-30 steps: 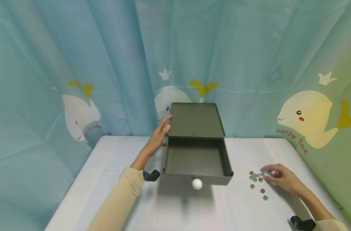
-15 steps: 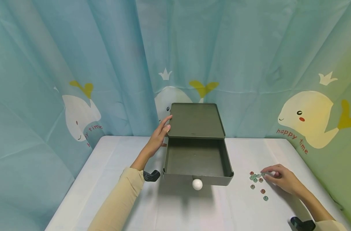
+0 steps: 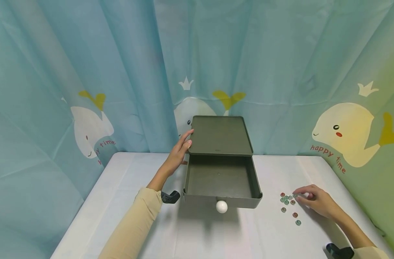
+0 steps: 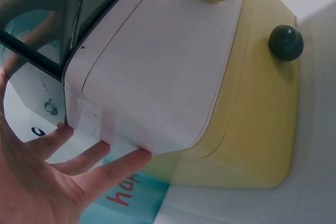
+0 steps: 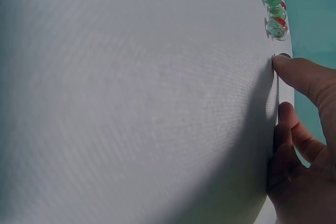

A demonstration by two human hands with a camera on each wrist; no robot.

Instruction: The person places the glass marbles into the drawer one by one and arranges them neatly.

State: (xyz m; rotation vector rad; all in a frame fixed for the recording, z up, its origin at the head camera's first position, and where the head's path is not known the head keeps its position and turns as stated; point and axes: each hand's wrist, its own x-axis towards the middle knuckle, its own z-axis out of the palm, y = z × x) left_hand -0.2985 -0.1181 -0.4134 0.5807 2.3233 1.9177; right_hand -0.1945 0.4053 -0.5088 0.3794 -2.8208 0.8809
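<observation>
A dark grey-green drawer (image 3: 216, 180) stands pulled out at the top of a small drawer unit (image 3: 220, 135), a white knob (image 3: 221, 207) on its front. My left hand (image 3: 175, 156) touches the unit's left side with spread fingers. In the left wrist view those fingertips (image 4: 139, 156) rest against a pinkish-white tier (image 4: 157, 66). My right hand (image 3: 318, 201) rests on the table beside several glass marbles (image 3: 286, 202), its index finger and thumb apart near one marble (image 3: 295, 196). In the right wrist view, the nearest marble (image 5: 277, 27) sits apart from the fingertip.
Below the pinkish tier is a yellow tier (image 4: 252, 103) with a dark green knob (image 4: 286, 43). The white table (image 3: 145, 158) ends at a blue-green curtain (image 3: 268, 72) printed with whales. A reddish marble (image 3: 295, 214) and a green marble (image 3: 298, 222) lie nearer the front.
</observation>
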